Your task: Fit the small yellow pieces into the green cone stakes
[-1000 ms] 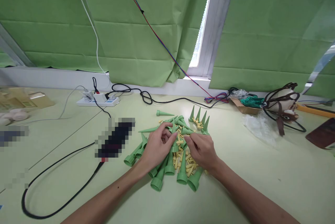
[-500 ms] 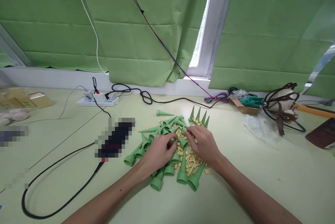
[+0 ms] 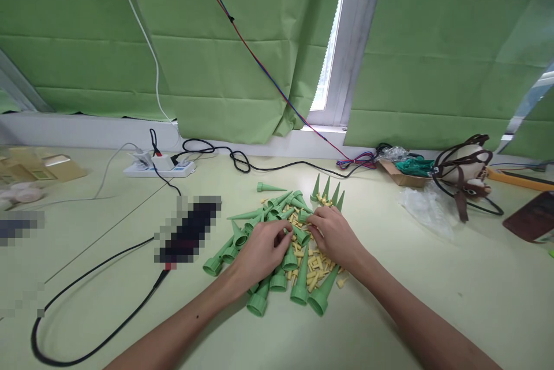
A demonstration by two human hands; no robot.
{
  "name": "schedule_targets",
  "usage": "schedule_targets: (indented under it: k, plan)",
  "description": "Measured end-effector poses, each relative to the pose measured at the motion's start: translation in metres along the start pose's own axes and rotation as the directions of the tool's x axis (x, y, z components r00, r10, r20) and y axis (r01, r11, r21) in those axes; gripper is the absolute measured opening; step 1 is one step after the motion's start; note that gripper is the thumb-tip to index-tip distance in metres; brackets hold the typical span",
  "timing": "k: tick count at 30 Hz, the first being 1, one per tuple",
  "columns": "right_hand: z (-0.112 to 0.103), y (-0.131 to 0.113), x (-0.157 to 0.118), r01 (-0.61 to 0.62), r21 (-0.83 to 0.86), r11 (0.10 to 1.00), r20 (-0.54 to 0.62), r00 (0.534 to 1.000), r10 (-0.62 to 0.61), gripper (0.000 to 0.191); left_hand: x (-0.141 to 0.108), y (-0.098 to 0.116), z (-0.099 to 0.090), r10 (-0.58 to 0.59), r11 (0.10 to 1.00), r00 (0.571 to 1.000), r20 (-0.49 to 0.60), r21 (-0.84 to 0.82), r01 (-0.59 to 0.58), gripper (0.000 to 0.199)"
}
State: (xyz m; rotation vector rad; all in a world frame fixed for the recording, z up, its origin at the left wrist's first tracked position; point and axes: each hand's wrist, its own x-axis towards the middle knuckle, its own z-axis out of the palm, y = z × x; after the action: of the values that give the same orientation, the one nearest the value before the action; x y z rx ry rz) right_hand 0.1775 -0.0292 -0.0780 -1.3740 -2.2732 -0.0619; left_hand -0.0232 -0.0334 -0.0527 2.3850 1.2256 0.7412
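Observation:
Green plastic cones [image 3: 258, 303] lie in a pile at the middle of the table, with small yellow pieces [image 3: 317, 269] heaped among them and to their right. My left hand [image 3: 264, 247] is over the pile, its thumb and fingers pinched together; a bit of green shows at the fingertips, too small to make out. My right hand [image 3: 335, 235] is over the right side, its fingers closed on the wide end of a green cone [image 3: 303, 216]. Several green cones [image 3: 326, 189] stand upright behind my right hand, with yellow pieces beside them.
A dark, pixelated device [image 3: 190, 231] with a black cable lies left of the pile. Behind it is a white power strip [image 3: 184, 169]. At the back right are a small cardboard box [image 3: 402, 176], clear plastic [image 3: 426, 208] and a bag with brown straps [image 3: 465, 165].
The whole view has shifted slightly, moving the scene a little left. My right fingers have drawn slightly closer together at the green cone. My left hand keeps its pinch.

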Motion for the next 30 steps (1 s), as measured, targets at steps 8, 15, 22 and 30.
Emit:
schedule_targets:
  k: [8,15,22,30]
  plan:
    - [0.0038,0.0011,-0.0010,-0.062,-0.007,0.998,0.049,0.997,0.063,0.020,-0.0006,0.0024,0.0001,0.005,1.000,1.000,0.004,0.012,-0.005,0.020]
    - [0.0061,0.0013,-0.0006,-0.096,0.010,0.995,0.061,0.994,0.095,0.020,-0.0013,0.0005,0.0013,0.024,0.999,1.000,-0.001,0.027,-0.024,0.022]
    - [0.0072,0.0010,-0.0001,-0.103,-0.007,0.995,0.071,0.992,0.103,0.018,-0.0016,0.0010,0.0020,0.022,0.999,1.000,0.005,0.024,-0.023,0.023]
    - [0.0050,-0.0044,-0.0014,-0.070,0.057,0.996,-0.005,0.997,0.071,0.017,-0.0013,0.0029,-0.0005,0.016,1.000,1.000,-0.024,-0.004,-0.016,0.026]
